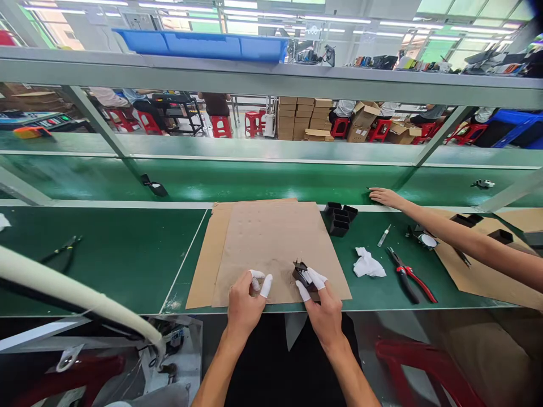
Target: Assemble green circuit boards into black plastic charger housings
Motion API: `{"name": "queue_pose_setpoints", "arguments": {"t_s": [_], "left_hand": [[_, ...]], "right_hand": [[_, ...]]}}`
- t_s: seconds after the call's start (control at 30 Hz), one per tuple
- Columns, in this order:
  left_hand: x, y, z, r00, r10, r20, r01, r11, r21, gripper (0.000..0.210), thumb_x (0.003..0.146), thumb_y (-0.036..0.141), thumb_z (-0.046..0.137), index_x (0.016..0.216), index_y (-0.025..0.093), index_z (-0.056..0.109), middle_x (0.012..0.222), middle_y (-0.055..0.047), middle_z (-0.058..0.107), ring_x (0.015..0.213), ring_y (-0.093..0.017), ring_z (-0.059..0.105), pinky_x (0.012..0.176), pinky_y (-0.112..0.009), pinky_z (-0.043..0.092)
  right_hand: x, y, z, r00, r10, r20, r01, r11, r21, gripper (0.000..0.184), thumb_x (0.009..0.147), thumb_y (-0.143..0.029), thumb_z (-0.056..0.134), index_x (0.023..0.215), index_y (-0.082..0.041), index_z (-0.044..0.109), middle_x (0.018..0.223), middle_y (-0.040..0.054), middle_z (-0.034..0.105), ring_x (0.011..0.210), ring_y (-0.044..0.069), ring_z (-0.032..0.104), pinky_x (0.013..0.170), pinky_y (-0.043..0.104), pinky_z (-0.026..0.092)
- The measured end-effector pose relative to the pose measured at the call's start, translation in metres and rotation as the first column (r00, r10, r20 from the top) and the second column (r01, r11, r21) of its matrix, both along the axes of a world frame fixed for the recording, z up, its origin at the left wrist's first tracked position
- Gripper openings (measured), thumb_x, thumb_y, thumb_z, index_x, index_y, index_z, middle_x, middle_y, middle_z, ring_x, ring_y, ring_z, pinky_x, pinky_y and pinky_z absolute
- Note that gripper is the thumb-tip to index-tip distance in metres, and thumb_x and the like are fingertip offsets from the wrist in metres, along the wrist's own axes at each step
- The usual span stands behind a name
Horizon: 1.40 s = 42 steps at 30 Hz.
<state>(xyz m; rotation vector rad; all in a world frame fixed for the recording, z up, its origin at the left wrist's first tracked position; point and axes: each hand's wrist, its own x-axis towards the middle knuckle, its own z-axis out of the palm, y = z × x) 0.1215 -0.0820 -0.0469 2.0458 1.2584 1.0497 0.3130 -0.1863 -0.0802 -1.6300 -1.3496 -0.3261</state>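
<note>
A blue bin (203, 45) sits on the grey shelf (339, 85) across the top of the frame, left of centre. Below the shelf, in the upper middle, brown cartons (302, 120) stand stacked, with red stools (221, 126) to their left. At the left, a cutter (69, 247) lies on the green tabletop (114, 249) — above a thick cream hose (93, 291). Right of centre — a crumpled tissue (368, 263), a small tube (384, 236) to its upper right, and red-and-black pliers (403, 269) beside it.
</note>
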Motion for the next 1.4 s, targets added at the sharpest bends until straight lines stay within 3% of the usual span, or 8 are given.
{"name": "queue_pose_setpoints", "arguments": {"t_s": [0.13,0.23,0.37,0.63,0.9,1.17,1.33,1.4], "left_hand": [[0.000,0.001,0.001,1.000,0.005,0.003,-0.005,1.000,0.007,0.025,0.101,0.042,0.068,0.084,0.023,0.067,0.070,0.004,0.054,0.063,-0.015,0.053,0.063,-0.030,0.040],[-0.001,0.001,0.002,1.000,0.007,0.005,-0.008,1.000,0.010,0.025,0.101,0.042,0.068,0.084,0.023,0.067,0.069,0.004,0.054,0.062,-0.015,0.053,0.063,-0.030,0.040],[-0.001,0.000,0.002,1.000,0.010,0.009,-0.010,1.000,0.007,0.024,0.101,0.041,0.068,0.085,0.024,0.067,0.070,0.004,0.055,0.063,-0.015,0.053,0.063,-0.030,0.041],[0.001,0.000,0.001,1.000,-0.008,0.004,0.008,1.000,0.006,0.022,0.102,0.040,0.068,0.088,0.023,0.068,0.073,0.003,0.057,0.066,-0.016,0.054,0.066,-0.030,0.041],[0.002,0.000,0.001,1.000,-0.013,-0.005,0.013,1.000,-0.003,0.022,0.102,0.040,0.068,0.088,0.023,0.067,0.072,0.003,0.055,0.066,-0.015,0.052,0.066,-0.030,0.040],[0.003,0.001,-0.003,1.000,-0.015,-0.007,0.015,1.000,-0.010,0.023,0.102,0.040,0.069,0.087,0.023,0.067,0.073,0.003,0.055,0.065,-0.015,0.049,0.065,-0.031,0.040],[0.002,0.001,-0.002,1.000,-0.027,-0.003,0.027,1.000,-0.002,0.023,0.102,0.040,0.068,0.087,0.023,0.067,0.073,0.003,0.054,0.065,-0.015,0.050,0.065,-0.031,0.040],[0.002,0.001,-0.001,1.000,-0.027,-0.002,0.027,1.000,0.001,0.023,0.102,0.040,0.068,0.086,0.023,0.066,0.073,0.003,0.054,0.065,-0.015,0.050,0.066,-0.031,0.041]], "right_hand": [[0.001,0.000,0.008,0.999,0.034,-0.011,-0.035,0.999,-0.012,0.031,0.107,-0.022,0.069,0.137,-0.025,0.074,0.124,0.0132,0.080,0.110,0.028,0.081,0.093,0.042,0.070],[0.005,-0.003,0.032,0.994,0.052,-0.098,-0.051,0.999,0.008,0.029,0.105,-0.022,0.070,0.134,-0.025,0.077,0.128,0.0134,0.078,0.113,0.027,0.080,0.094,0.041,0.070],[0.015,-0.012,0.058,0.994,0.011,-0.113,0.009,0.984,0.175,0.037,0.098,-0.019,0.080,0.134,-0.028,0.077,0.124,0.0114,0.079,0.108,0.027,0.080,0.092,0.043,0.070],[0.020,-0.005,0.004,0.999,-0.048,0.011,0.048,0.998,0.038,0.017,0.103,-0.020,0.073,0.117,-0.021,0.081,0.108,0.0115,0.082,0.096,0.025,0.082,0.084,0.038,0.069],[0.007,-0.021,0.036,0.993,-0.042,-0.111,0.059,0.987,0.152,0.029,0.097,-0.016,0.081,0.124,-0.025,0.078,0.115,0.0099,0.081,0.099,0.025,0.081,0.086,0.038,0.070],[0.004,-0.013,-0.003,0.997,-0.039,-0.068,0.042,0.998,0.048,0.019,0.102,-0.023,0.074,0.121,-0.022,0.079,0.109,0.0121,0.081,0.093,0.024,0.081,0.081,0.036,0.070],[0.003,-0.013,-0.004,0.983,-0.137,-0.122,0.142,0.989,0.034,0.053,0.101,-0.032,0.078,0.150,-0.020,0.063,0.099,0.0081,0.080,0.077,0.021,0.077,0.078,0.036,0.068],[0.003,-0.013,-0.001,0.986,-0.128,-0.109,0.128,0.992,-0.005,0.054,0.103,-0.032,0.075,0.154,-0.022,0.061,0.100,0.0079,0.079,0.078,0.021,0.077,0.078,0.036,0.068]]}}
